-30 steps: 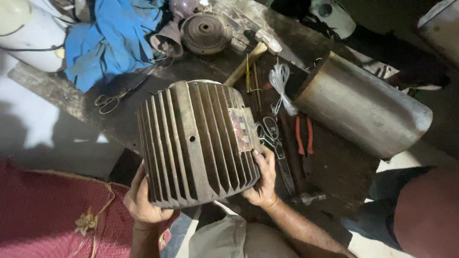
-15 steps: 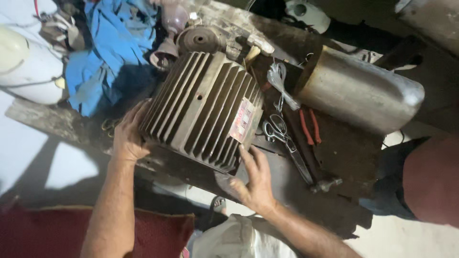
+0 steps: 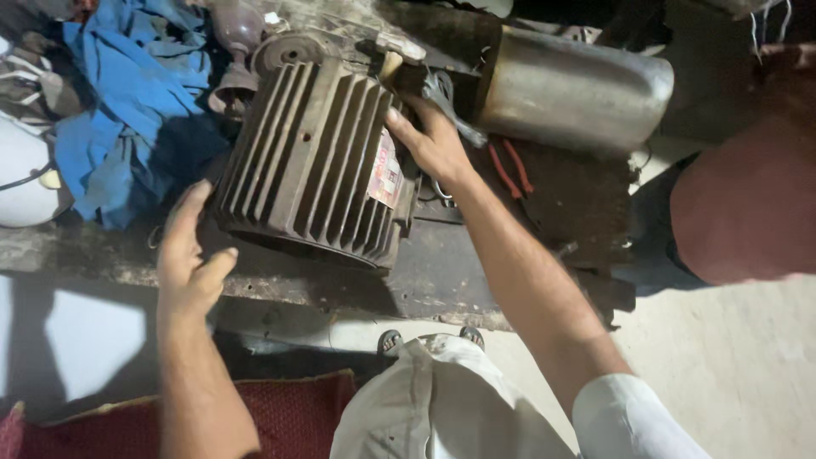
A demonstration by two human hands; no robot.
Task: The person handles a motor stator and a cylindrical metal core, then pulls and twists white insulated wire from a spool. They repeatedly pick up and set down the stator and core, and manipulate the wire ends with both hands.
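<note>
Ribs of dark cast metal cover the heavy motor housing (image 3: 314, 161) lying on the grimy wooden bench (image 3: 442, 272), where the right hand (image 3: 433, 140) grasps its upper edge and the left hand (image 3: 189, 255) waits open beside it, near crumpled blue cloth (image 3: 119, 102).

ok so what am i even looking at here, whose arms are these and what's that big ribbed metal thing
The one picture comes from a camera worn on a person's head, looking down, so the two bare arms are that person's own. The ribbed metal thing is a finned motor housing lying on a dark, dirty workbench. The right hand rests on its far edge near the label plate; the left hand is open beside its near left corner, not clearly touching. Behind it lie a blue cloth, a plain metal cylinder and red-handled pliers. A second person's leg shows at right.
</note>
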